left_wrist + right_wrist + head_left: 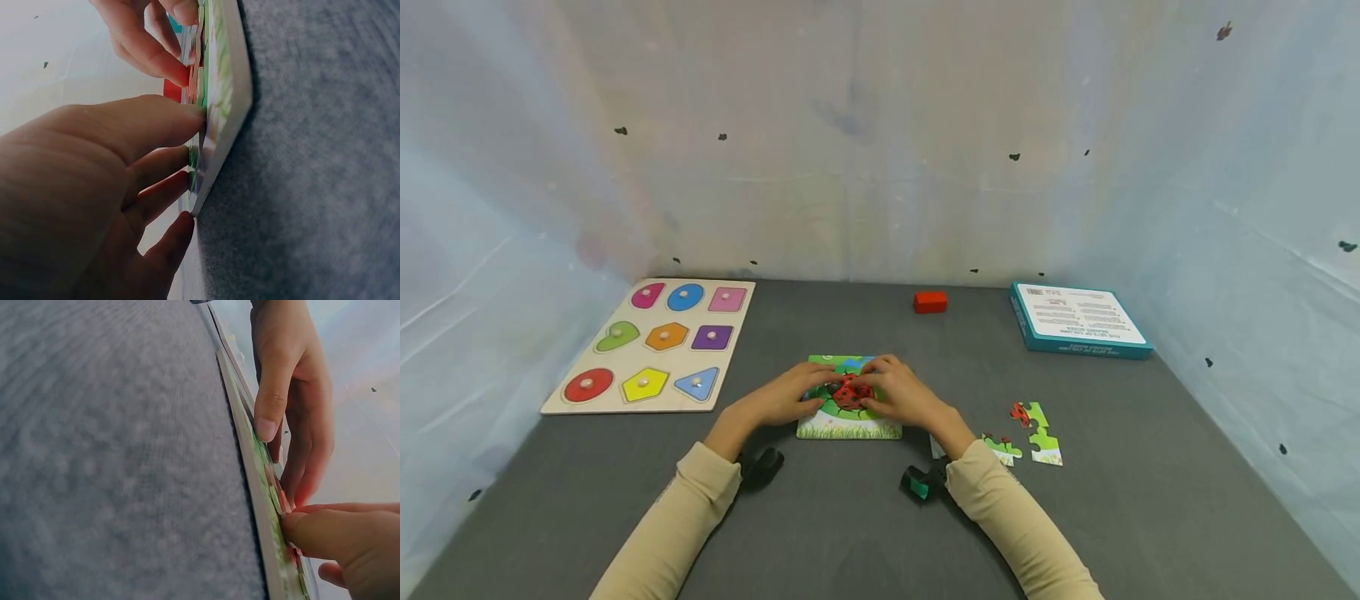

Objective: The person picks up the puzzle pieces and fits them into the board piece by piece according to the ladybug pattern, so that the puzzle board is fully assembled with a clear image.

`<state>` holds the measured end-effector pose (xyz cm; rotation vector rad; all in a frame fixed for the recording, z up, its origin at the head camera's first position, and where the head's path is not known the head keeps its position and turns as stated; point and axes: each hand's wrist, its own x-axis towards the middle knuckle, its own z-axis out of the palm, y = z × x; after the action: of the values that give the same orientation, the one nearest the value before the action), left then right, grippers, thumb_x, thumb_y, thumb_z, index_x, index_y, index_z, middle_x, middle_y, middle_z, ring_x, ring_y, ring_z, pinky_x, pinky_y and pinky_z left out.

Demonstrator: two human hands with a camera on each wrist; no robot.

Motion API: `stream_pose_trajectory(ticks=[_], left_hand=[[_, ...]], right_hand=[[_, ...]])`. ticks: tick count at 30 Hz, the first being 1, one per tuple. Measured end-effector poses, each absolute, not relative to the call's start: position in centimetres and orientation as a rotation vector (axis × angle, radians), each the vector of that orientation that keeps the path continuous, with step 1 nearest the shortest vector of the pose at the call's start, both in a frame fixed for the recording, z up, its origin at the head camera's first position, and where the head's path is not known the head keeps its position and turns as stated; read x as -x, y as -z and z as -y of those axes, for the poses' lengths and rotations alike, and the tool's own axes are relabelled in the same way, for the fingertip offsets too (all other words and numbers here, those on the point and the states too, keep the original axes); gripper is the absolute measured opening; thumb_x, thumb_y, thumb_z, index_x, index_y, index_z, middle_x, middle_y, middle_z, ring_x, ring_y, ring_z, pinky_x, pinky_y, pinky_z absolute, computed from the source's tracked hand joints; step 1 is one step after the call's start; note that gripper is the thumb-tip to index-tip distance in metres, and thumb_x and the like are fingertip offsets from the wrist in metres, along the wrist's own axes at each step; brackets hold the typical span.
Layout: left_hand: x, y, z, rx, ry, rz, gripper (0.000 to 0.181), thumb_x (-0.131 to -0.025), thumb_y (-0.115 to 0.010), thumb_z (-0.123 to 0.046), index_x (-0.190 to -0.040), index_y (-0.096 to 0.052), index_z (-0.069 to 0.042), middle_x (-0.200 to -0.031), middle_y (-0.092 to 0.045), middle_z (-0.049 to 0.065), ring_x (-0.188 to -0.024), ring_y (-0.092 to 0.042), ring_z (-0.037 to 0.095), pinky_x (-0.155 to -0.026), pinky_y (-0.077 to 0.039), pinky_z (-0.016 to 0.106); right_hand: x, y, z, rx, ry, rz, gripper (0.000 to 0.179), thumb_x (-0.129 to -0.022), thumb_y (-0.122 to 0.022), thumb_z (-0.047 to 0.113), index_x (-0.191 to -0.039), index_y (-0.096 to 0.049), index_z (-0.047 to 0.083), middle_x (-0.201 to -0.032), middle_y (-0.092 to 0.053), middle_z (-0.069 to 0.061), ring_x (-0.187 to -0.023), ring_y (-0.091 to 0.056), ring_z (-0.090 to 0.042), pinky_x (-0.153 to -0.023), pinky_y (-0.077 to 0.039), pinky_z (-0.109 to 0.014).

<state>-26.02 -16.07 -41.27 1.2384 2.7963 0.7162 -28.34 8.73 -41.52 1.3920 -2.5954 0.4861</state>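
Note:
A ladybug jigsaw puzzle (850,429) lies on the grey table in the head view, its red ladybug showing between the two hands. My left hand (782,396) touches its left part; in the left wrist view the thumb and spread fingers (169,122) rest on the picture. From the other side, my right hand (906,393) pinches a puzzle piece (281,501) near the ladybug, thumb and fingertips close together in the right wrist view. The piece's outline is partly covered by fingers. Right of the board lie several loose puzzle pieces (1045,447), one partly behind the right sleeve.
A wooden shape board (583,350) with colored knobbed shapes lies at the left. At the back stands a red block (930,302). A teal box (1082,321) with a white label lies at the back right. Pale sheeting (880,200) encloses the table's back and sides.

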Motion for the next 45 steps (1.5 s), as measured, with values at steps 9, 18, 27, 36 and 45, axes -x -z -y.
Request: stream_pose_trajectory(ticks=[9,18,27,36,45], left_hand=[[26.0,41.1,16.0,-1.187,-0.706,-2.778,0.037,-0.091,-0.056,-0.005,-0.128,-0.054,-0.003,-0.140,-0.039,0.025,-0.128,-0.035,0.043,-0.101,-0.030,0.059],[25.9,40.9,15.9,-1.162,-0.678,-2.782,0.038,-0.091,-0.056,-0.007,-0.129,-0.055,-0.005,-0.141,-0.038,0.024,-0.129,-0.034,0.042,-0.102,-0.030,0.058],[26.1,41.2,15.7,-1.167,-0.662,-2.814,0.037,-0.091,-0.057,-0.010,-0.128,-0.057,-0.005,-0.143,-0.037,0.022,-0.129,-0.035,0.040,-0.102,-0.030,0.057],[25.6,40.6,15.0,-1.187,-0.596,-2.841,0.037,-0.091,-0.059,-0.014,-0.127,-0.056,-0.003,-0.137,-0.046,0.017,-0.128,-0.038,0.037,-0.101,-0.033,0.054],[25.7,40.8,14.9,-1.233,-0.750,-2.722,0.038,-0.092,-0.058,-0.014,-0.128,-0.054,-0.002,-0.133,-0.051,0.014,-0.122,-0.048,0.031,-0.096,-0.041,0.046]], right_hand=[[28.4,41.7,-8.7,-1.397,-0.515,2.558,0.030,-0.085,-0.070,0.019,-0.114,-0.068,0.011,-0.108,-0.058,-0.008,-0.108,-0.048,-0.028,-0.087,-0.042,-0.043],[28.3,41.6,-8.6,-1.424,-0.514,2.535,0.031,-0.084,-0.070,0.022,-0.113,-0.069,0.012,-0.099,-0.059,-0.005,-0.096,-0.050,-0.023,-0.075,-0.041,-0.036],[28.3,41.7,-8.6,-1.396,-0.554,2.585,0.031,-0.085,-0.069,0.022,-0.114,-0.068,0.013,-0.099,-0.057,-0.003,-0.091,-0.048,-0.020,-0.073,-0.039,-0.033],[28.2,41.9,-8.6,-1.361,-0.555,2.632,0.031,-0.086,-0.068,0.024,-0.116,-0.067,0.014,-0.102,-0.057,-0.003,-0.089,-0.047,-0.018,-0.074,-0.039,-0.032],[27.9,41.8,-8.6,-1.356,-0.608,2.652,0.032,-0.087,-0.067,0.023,-0.117,-0.065,0.014,-0.108,-0.056,-0.004,-0.096,-0.048,-0.021,-0.081,-0.040,-0.037]])
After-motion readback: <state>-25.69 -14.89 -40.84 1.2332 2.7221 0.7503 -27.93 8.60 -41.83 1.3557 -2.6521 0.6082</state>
